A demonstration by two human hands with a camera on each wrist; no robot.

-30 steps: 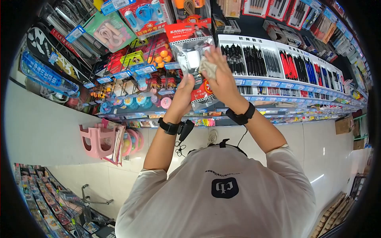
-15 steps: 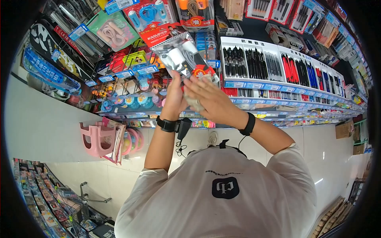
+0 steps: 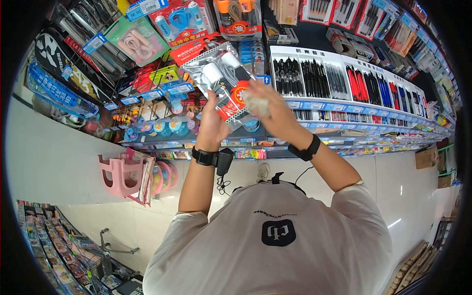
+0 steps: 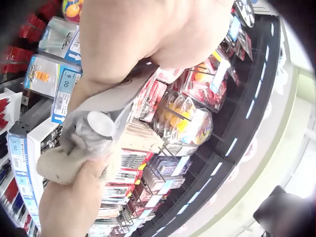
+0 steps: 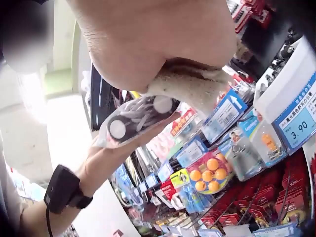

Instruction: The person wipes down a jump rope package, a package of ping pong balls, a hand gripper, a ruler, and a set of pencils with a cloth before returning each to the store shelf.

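Clear packet (image 3: 221,83), red header partly legible "KASUP", gripped by left hand (image 3: 212,123); cloth (image 3: 256,104) pinched against it by right hand (image 3: 275,115). Shelf tag (image 5: 300,120) reads "3.90". Pen racks (image 3: 344,78) behind.

The head camera looks steeply down over the person's shoulders at both raised hands and the store shelves (image 3: 344,105) beyond, with the floor far below. Each wrist camera sits very near its own palm, facing out toward the shelves. All three views share the clear jump-rope package (image 3: 221,81) (image 4: 98,123) (image 5: 138,118) held between the hands.
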